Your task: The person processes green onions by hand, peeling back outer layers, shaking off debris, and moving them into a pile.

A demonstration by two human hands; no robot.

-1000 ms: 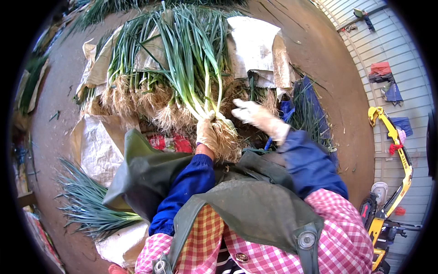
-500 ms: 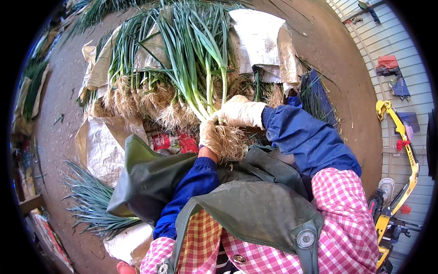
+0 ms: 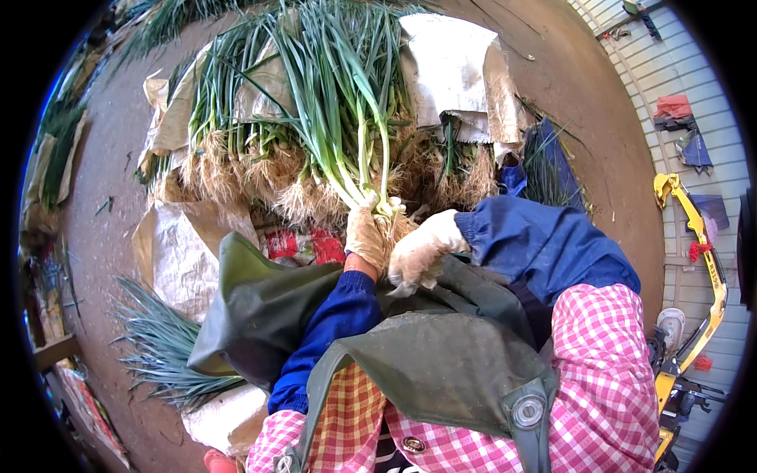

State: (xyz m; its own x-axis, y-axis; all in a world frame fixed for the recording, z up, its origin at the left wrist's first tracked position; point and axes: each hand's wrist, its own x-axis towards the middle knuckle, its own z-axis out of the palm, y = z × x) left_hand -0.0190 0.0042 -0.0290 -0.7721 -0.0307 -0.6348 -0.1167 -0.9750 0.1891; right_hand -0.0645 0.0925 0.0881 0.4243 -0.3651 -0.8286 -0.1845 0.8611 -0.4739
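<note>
A bunch of green onions point(image 3: 347, 150) stretches away from me, its long green leaves pointing to the far side. My gloved left hand point(image 3: 366, 236) is closed around the bunch's pale lower ends. Stringy roots point(image 3: 400, 226) show to the right of that hand. Just right of and nearer than the roots, my gloved right hand point(image 3: 423, 254) has its fingers curled downward. A pale wisp hangs below those fingers; what they hold is too small to make out.
More green onions with bushy roots point(image 3: 213, 169) lie in a row beyond my hands. White woven sacks point(image 3: 449, 67) cover some; another sack point(image 3: 185, 252) lies left. Loose green onions point(image 3: 169, 351) rest at near left. A yellow toy-like excavator arm point(image 3: 702, 236) stands along the right wall.
My right hand has come off the base of the stalks and moved down toward me, past the roots. The bulb ends are now uncovered. My left hand keeps its hold in place.
</note>
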